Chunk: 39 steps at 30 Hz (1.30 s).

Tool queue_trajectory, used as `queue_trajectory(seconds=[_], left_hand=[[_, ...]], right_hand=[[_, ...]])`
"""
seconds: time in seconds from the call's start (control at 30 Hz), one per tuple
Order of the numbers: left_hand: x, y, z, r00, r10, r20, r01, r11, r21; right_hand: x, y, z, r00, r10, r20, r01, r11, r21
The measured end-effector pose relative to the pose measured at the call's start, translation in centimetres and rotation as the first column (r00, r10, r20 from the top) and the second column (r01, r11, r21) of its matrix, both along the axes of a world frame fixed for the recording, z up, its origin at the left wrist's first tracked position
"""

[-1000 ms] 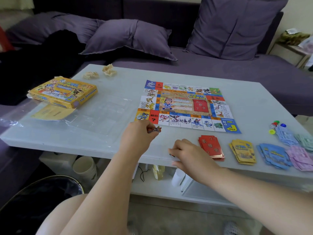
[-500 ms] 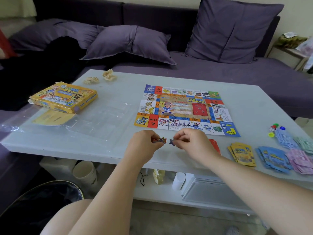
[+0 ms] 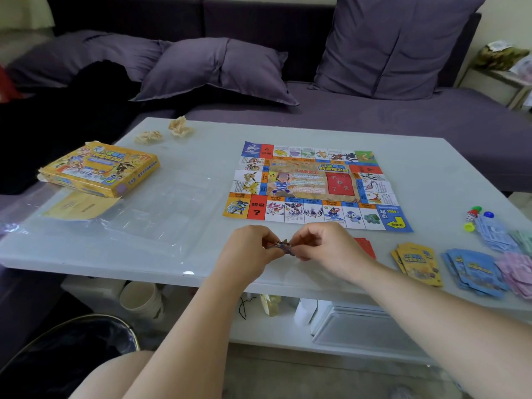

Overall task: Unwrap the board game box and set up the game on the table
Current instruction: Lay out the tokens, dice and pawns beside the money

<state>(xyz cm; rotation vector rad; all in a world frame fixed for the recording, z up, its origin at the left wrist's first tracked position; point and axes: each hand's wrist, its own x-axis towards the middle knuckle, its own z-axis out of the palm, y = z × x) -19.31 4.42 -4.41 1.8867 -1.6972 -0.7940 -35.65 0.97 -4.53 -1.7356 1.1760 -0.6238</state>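
Observation:
The colourful game board (image 3: 313, 185) lies unfolded flat on the pale table (image 3: 437, 174). In front of its near edge, my left hand (image 3: 247, 249) and my right hand (image 3: 322, 243) meet and together pinch a small colourful cardboard game piece (image 3: 280, 245). The yellow game box (image 3: 100, 168) sits at the table's left, with a yellow sheet (image 3: 77, 205) under clear plastic wrap (image 3: 161, 214) beside it. Red cards (image 3: 367, 246) are partly hidden behind my right hand.
Yellow cards (image 3: 417, 262), blue cards (image 3: 475, 272), pink notes (image 3: 515, 272) and pale blue notes (image 3: 495, 233) lie at the right. A die and coloured pawns (image 3: 475, 216) sit near them. Two crumpled paper balls (image 3: 178, 128) lie at the back left. A purple sofa (image 3: 374, 110) stands behind.
My right hand left the table's front edge, moved up to my left hand, and now both pinch the small piece together. The view shifted slightly downward.

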Motion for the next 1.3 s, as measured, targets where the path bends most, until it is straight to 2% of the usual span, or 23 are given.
queue_trajectory(seconds=[0.17,0.3,0.37,0.47,0.6,0.7,0.93,1.1,1.17,1.3], left_hand=[[-0.4,0.0,-0.2,0.999,-0.017,0.047,0.017,1.000,0.006],[-0.6,-0.1,-0.2,0.998,-0.016,0.060,0.015,1.000,0.010],[-0.5,-0.1,-0.4,1.000,0.001,0.012,-0.001,1.000,0.003],[-0.5,0.1,-0.5,0.980,0.074,-0.183,-0.074,0.997,0.009],[-0.8,0.3,-0.3,0.858,0.167,-0.485,-0.143,0.986,0.088],[-1.1,0.3,-0.2,0.727,0.230,-0.646,-0.153,0.973,0.174],[-2.3,0.3,0.4,0.629,0.300,-0.717,-0.251,0.952,0.178],[-3.0,0.4,0.9,0.528,0.347,-0.775,-0.234,0.937,0.259],[-3.0,0.5,1.3,0.436,0.363,-0.823,-0.198,0.931,0.306],[-3.2,0.6,2.4,0.158,0.426,-0.891,-0.123,0.904,0.411]], right_hand=[[0.6,0.0,-0.7,0.996,-0.056,-0.064,0.051,0.996,-0.070],[0.8,0.1,-0.5,0.977,-0.069,-0.203,0.034,0.985,-0.169],[0.9,0.1,-0.4,0.977,-0.031,-0.210,-0.003,0.987,-0.160],[1.1,0.2,-0.2,0.983,-0.029,-0.181,-0.004,0.984,-0.178],[1.3,0.6,0.4,0.992,-0.068,-0.109,0.048,0.984,-0.173],[1.4,0.4,1.0,0.990,-0.038,-0.133,0.014,0.984,-0.176],[1.4,-0.4,2.5,0.981,0.011,-0.194,-0.043,0.985,-0.165],[1.1,-0.2,3.3,0.953,0.037,-0.302,-0.126,0.951,-0.282],[1.1,-0.1,3.7,0.925,0.062,-0.376,-0.198,0.921,-0.336],[0.9,-0.5,4.7,0.863,0.088,-0.497,-0.309,0.871,-0.382]])
